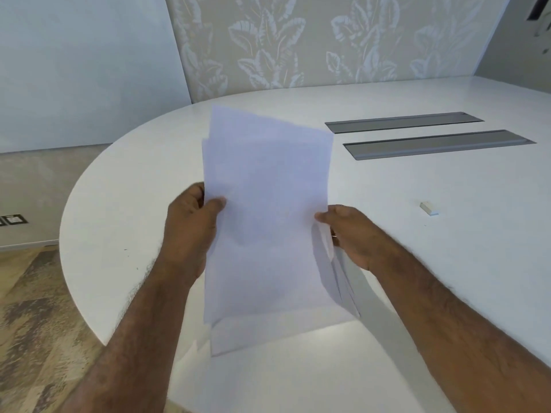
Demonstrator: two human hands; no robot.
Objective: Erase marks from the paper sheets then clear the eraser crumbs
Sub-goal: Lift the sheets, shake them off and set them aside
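Observation:
A loose stack of white paper sheets (265, 222) is lifted off the white table (447, 263) and held upright in front of me, its edges not lined up. My left hand (190, 231) pinches the stack's left edge, thumb on the front. On the right edge, my right hand (348, 234) grips the sheets with its thumb on the front. No marks show on the side facing me. A small white eraser (429, 208) lies on the table to the right, well apart from both hands.
Two grey cable-slot covers (438, 143) are set into the tabletop at the back right. The table's rounded edge (64, 234) curves on the left, with patterned carpet (35, 308) below. A leaf-patterned wall (298, 40) stands behind.

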